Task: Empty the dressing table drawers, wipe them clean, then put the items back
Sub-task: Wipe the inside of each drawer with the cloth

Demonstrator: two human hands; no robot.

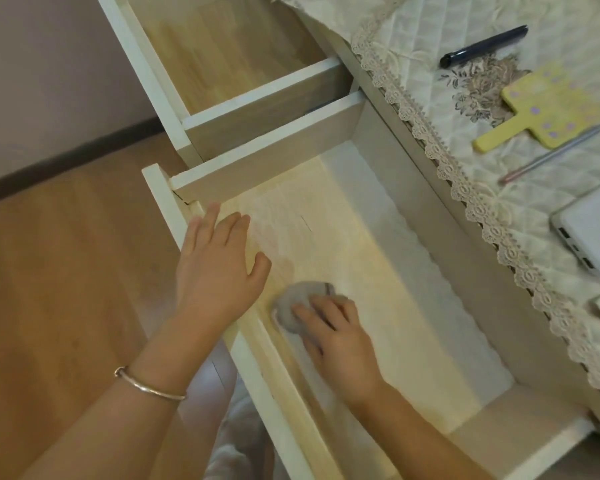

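The cloth [300,299] is a small grey wad, soft and light. It will crumple and slide readily on the smooth wood, so it is best held from above with the palm and fingers spread over its bulk. It lies on the floor of the near drawer [274,161], close to the front wall.

The right hand [336,337] presses it down; the grip is loose, with the fingers laid nearly flat over the cloth rather than wrapped round it. The left hand [219,265] is released, its fingers straight and spread, resting on the drawer's front rim to steady it.

The far drawer [267,123] also stands pulled out and bare. A dark pen [484,46] and a yellow hand mirror [548,109] wait on the desk [499,202].
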